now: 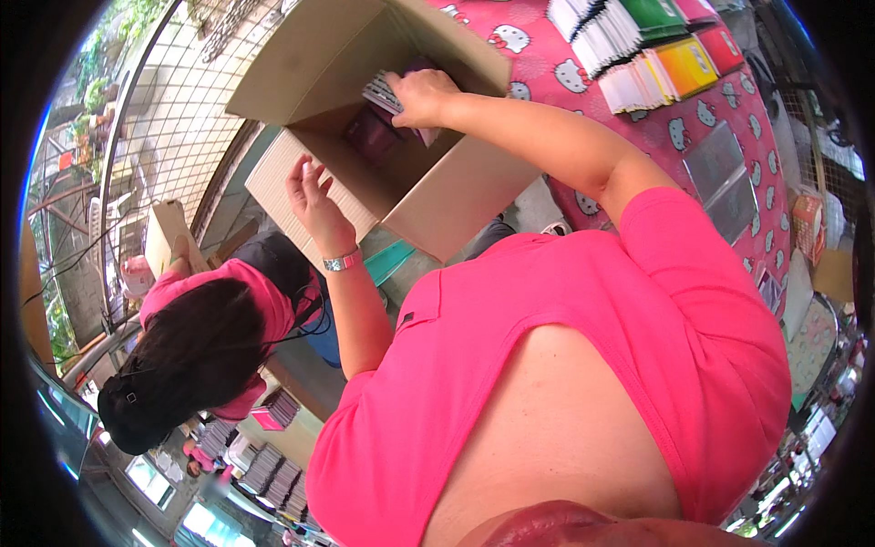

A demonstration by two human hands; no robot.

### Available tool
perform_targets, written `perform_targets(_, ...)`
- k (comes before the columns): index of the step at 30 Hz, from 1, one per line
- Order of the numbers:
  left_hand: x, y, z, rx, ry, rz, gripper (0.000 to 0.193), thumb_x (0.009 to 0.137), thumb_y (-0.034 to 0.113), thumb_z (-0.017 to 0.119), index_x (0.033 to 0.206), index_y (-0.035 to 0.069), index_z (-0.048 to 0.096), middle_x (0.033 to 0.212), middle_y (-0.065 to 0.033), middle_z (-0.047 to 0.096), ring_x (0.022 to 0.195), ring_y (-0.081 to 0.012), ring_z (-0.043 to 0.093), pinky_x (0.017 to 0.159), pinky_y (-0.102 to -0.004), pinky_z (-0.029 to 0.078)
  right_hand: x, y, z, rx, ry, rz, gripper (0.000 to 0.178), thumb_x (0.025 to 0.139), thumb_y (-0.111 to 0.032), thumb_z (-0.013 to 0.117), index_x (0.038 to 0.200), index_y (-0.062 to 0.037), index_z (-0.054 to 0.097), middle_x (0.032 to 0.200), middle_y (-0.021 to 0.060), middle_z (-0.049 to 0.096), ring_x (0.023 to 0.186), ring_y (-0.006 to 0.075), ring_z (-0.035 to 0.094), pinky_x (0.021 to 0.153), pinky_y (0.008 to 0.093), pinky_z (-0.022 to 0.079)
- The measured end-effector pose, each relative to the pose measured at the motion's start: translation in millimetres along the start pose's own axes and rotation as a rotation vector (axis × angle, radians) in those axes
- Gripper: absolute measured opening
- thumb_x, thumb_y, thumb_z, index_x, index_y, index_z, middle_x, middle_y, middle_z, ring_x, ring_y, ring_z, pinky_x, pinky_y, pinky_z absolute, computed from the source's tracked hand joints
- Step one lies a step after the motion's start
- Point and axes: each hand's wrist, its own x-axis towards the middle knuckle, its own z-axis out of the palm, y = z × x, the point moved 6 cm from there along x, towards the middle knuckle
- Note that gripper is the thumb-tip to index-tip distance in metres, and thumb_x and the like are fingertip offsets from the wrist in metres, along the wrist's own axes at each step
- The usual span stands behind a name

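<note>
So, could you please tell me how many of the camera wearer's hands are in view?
2: the right hand grips a small stack inside the open cardboard box; the left hand, apparently empty, is beside the box's side flap.

Wire mesh (164, 91) is standing at ten o'clock, greenery (95, 95) showing beyond; windows (150, 480) are glowing at eight; a pink-covered worktop (645, 149) is spreading at two.

No legible text — only tiny, unclear marks on the yellow cover (690, 66)
</note>
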Motion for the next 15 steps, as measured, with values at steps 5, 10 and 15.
perform_targets(5, 59, -49, 29, 0.448, -0.223, 0.021, 0.028, 0.086, 0.021, 0.056, 0.107, 0.003, 0.061, 0.099, -0.0097, 0.064, 0.091, -0.0198, 0.06, 0.077, -0.0314, 0.046, 4, -8, 73, 0.098, -0.206, 0.072, 0.073, 0.072, -0.048, 0.069, 0.124, -0.0016, 0.046, 0.116, 0.0214, 0.057, 0.108, 0.035, 0.055, 0.09, 0.0433, 0.045)
perform_targets(10, 76, -187, 125, 1.516, -1.243, 0.17, 0.029, 0.082, 0.023, 0.051, 0.102, 0.01, 0.066, 0.106, -0.0175, 0.063, 0.101, -0.0339, 0.059, 0.085, -0.0409, 0.047, -59, -10, 31, 0.109, -0.133, -0.086, 0.065, 0.076, -0.047, 0.065, 0.125, -0.0067, 0.048, 0.124, 0.0174, 0.052, 0.117, 0.0335, 0.049, 0.096, 0.0429, 0.041)
perform_targets(15, 51, -317, 163, 1.397, -1.394, 0.389, 0.032, 0.08, 0.024, 0.054, 0.105, 0.007, 0.064, 0.104, -0.0208, 0.063, 0.097, -0.0347, 0.061, 0.082, -0.0434, 0.048, -119, 31, 37, -0.172, 0.265, -0.404, 0.064, 0.077, -0.044, 0.064, 0.13, -0.0145, 0.045, 0.135, 0.0112, 0.042, 0.13, 0.0295, 0.034, 0.109, 0.0451, 0.024)
